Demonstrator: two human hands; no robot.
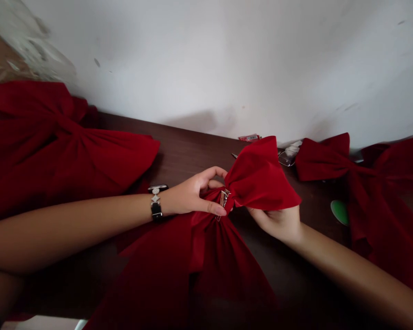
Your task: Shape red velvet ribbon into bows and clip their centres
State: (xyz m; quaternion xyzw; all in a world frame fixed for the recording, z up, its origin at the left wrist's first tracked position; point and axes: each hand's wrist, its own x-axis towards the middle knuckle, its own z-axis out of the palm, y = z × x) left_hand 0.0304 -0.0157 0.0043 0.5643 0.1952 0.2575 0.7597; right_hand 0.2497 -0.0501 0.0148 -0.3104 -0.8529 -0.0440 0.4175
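Note:
A large red fabric bow [261, 183] is held up over the dark table, its long tails hanging toward me. My left hand [203, 192] grips the bow near its gathered centre, thumb in front and fingers curled behind. A metal clip [224, 197] shows at that centre, right beside my left thumb. On the other side, my right hand [278, 222] holds the bow from beneath its right loop. The fabric hides most of the right fingers.
Several red bows [55, 137] lie at left, another bow [351, 169] at right. A green disc [339, 212], a small red packet [249, 138] and a clear object with white material [291, 153] are on the dark table [186, 146]. Behind stands a white wall [199, 59]; clear plastic [41, 50] is upper left.

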